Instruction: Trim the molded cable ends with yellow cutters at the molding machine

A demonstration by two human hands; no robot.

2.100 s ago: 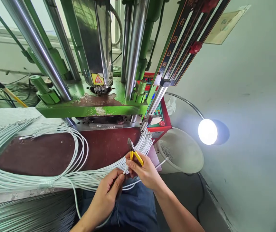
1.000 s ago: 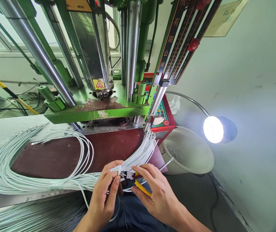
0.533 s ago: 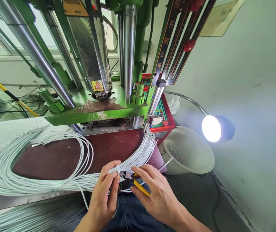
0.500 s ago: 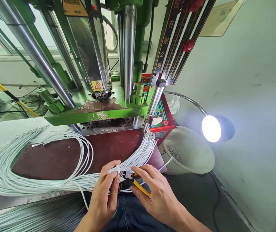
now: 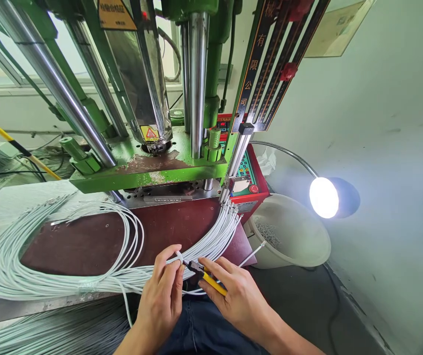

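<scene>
My left hand pinches the end of a thin white cable between thumb and fingers, at the near edge of a brown work plate. Right beside it, my right hand grips small yellow-handled cutters, their dark jaws pointing left at the pinched cable end. A big looped bundle of white cables lies across the plate and fans up to the right toward the green press.
A white bucket with small scraps stands on the right under a lit gooseneck lamp. A red control box sits behind the cable ends. More cables hang below the plate at lower left.
The cutters, first held upright above the cables, came down and now lie flat with jaws at the cable end. My left hand shifted its pinch slightly; the view drifted a little.
</scene>
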